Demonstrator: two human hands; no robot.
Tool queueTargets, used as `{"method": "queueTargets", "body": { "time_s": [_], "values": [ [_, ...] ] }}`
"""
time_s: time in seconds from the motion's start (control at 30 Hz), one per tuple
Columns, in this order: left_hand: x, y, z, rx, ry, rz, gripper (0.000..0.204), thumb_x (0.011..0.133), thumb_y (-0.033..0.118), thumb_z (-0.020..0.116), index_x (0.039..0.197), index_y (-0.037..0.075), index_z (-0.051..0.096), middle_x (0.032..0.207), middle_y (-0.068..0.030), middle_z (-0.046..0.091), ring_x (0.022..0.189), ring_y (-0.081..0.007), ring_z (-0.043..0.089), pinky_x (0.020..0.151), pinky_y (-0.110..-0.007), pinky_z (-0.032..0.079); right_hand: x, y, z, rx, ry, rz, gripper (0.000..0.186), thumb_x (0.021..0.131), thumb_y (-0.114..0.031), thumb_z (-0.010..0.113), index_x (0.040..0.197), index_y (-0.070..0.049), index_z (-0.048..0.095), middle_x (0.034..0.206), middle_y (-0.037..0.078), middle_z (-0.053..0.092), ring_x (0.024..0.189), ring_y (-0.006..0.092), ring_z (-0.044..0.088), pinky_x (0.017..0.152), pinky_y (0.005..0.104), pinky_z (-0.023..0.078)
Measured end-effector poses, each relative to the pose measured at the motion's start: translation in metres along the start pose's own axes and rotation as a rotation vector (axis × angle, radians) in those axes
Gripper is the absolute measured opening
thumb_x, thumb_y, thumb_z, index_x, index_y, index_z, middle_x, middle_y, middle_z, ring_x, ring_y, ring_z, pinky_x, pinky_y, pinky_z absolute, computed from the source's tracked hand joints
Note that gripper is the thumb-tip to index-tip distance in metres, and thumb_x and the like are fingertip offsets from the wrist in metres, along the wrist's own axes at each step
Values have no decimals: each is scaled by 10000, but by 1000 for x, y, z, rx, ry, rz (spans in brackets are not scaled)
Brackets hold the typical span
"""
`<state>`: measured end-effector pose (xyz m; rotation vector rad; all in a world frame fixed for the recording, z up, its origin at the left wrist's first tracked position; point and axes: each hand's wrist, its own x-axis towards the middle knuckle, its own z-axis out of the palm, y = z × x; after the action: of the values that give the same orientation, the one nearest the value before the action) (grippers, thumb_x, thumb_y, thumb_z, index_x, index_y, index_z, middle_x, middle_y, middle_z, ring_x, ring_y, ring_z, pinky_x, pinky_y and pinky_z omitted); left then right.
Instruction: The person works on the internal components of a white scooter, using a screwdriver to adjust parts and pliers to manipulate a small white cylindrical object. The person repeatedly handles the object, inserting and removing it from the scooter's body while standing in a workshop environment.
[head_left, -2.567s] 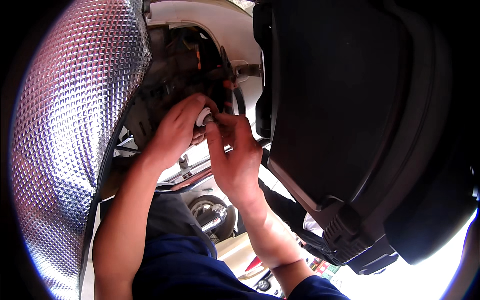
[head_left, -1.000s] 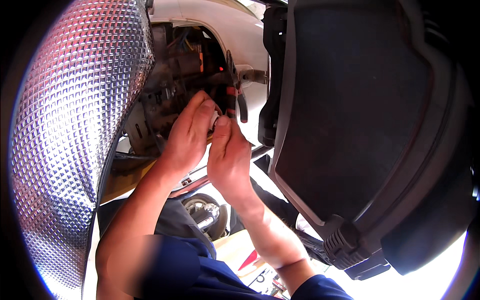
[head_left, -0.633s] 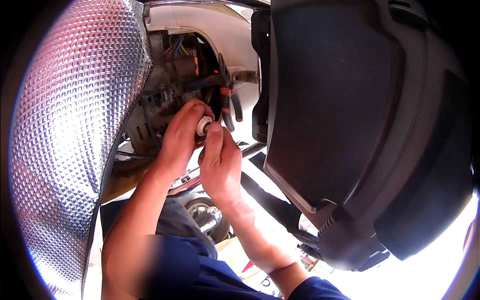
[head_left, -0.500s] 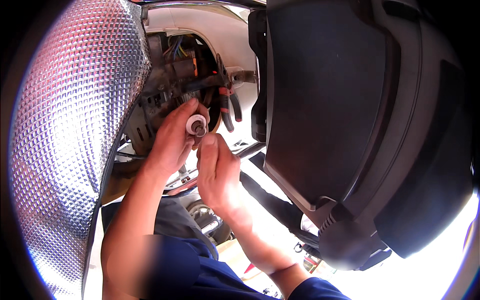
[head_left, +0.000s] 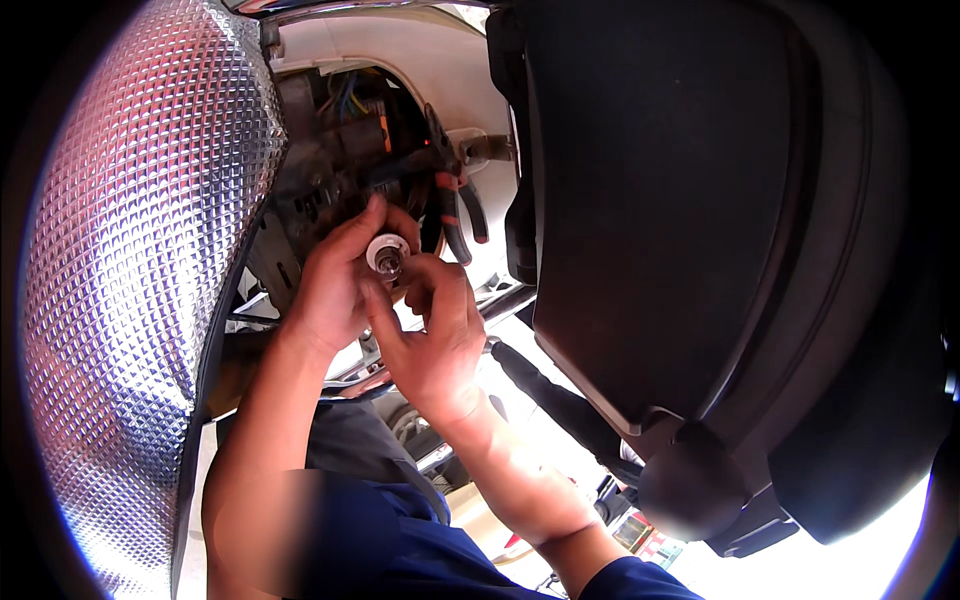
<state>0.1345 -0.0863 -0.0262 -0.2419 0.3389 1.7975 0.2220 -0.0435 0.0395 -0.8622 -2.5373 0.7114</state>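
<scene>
My left hand (head_left: 337,275) is closed round a small round part with a white rim (head_left: 388,250). The part's rim faces me, and its centre looks metallic or glassy; its exact kind is unclear. My right hand (head_left: 437,335) meets it from below right, thumb and forefinger closed at the rim and the other fingers curled. Just beyond both hands hang pliers with red and black handles (head_left: 450,205), jaws up, against a metal bracket (head_left: 487,149). Neither hand touches them.
Behind my hands lies an opening with dark mechanical parts and coloured wires (head_left: 350,98), framed by a pale curved panel (head_left: 420,45). A silver embossed sheet (head_left: 140,270) fills the left side. A large black panel (head_left: 660,200) stands close on the right.
My right thumb has spread from the fist and now reaches the white-rimmed part with the forefinger. The dark stub seen at its centre has given way to a shinier, hollow-looking middle.
</scene>
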Motion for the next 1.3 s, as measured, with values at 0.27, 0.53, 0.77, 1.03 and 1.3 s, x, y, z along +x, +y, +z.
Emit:
{"method": "queueTargets", "body": {
  "time_s": [0.27, 0.53, 0.77, 1.03, 1.3],
  "values": [
    [-1, -2, 9, 166, 56, 116, 361, 1016, 371, 428, 988, 53, 598, 756, -28, 566, 636, -84, 528, 542, -224, 422, 1, 11, 4, -80, 62, -216, 368, 701, 30, 738, 1023, -34, 571, 741, 53, 513, 600, 166, 500, 520, 297, 425],
    [5, 0, 18, 97, 142, 116, 246, 991, 192, 464, 1184, 68, 554, 771, -30, 580, 655, -71, 524, 563, -196, 409, 4, 9, 6, -93, 63, -172, 339, 725, 27, 725, 1023, -9, 568, 758, 76, 527, 638, 214, 532, 555, 324, 448],
    [7, -6, 4, 100, 52, 115, 192, 983, 148, 459, 1147, 81, 531, 764, -61, 587, 660, -102, 557, 547, -225, 438, 0, 9, 8, -143, 77, -143, 311, 713, -5, 764, 966, -50, 588, 677, 26, 509, 565, 162, 511, 526, 289, 431],
    [0, -5, 14, 66, 161, 92, 169, 991, 179, 462, 1118, 96, 535, 761, -30, 584, 634, -72, 545, 512, -195, 401, -4, 9, 9, -80, 82, -134, 319, 737, -13, 743, 1009, -26, 576, 731, 50, 532, 598, 161, 530, 547, 287, 444],
    [-33, 4, 23, 205, 310, 158, 354, 990, 213, 454, 1288, 38, 530, 1122, -67, 601, 956, -154, 577, 889, -310, 468, 5, 8, 6, -46, 76, -84, 363, 833, 13, 482, 1192, -8, 537, 892, 129, 615, 764, 299, 607, 713, 382, 500]
  ]
}}
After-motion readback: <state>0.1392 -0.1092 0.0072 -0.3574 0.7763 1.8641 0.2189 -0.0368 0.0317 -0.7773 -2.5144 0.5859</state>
